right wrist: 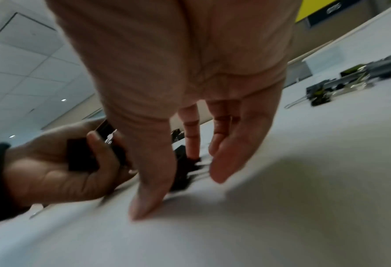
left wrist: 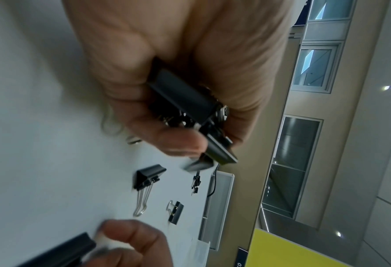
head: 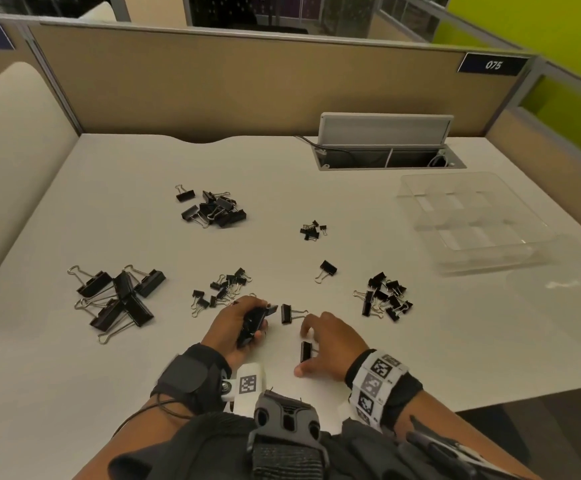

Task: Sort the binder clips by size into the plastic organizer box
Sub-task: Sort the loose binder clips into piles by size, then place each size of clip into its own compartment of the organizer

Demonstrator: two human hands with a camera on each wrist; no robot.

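My left hand [head: 247, 322] grips a bundle of medium black binder clips [left wrist: 185, 101], thumb and fingers curled round them. My right hand [head: 318, 344] hovers with its fingers spread and pointing down over one medium clip [head: 305, 350] lying on the white desk; the thumb tip [right wrist: 141, 207] touches the desk. Whether a finger touches this clip [right wrist: 183, 173] is blurred. Another medium clip [head: 287, 313] lies between the hands. The clear plastic organizer box [head: 472, 220] stands far right, with no clips in its compartments.
Sorted heaps lie on the desk: large clips [head: 119, 296] left, big clips [head: 212, 207] at the back, small ones [head: 226, 287], tiny ones [head: 313, 230], a single clip [head: 328, 269], and a heap [head: 384, 299] at right. An open cable hatch [head: 386, 154] sits behind.
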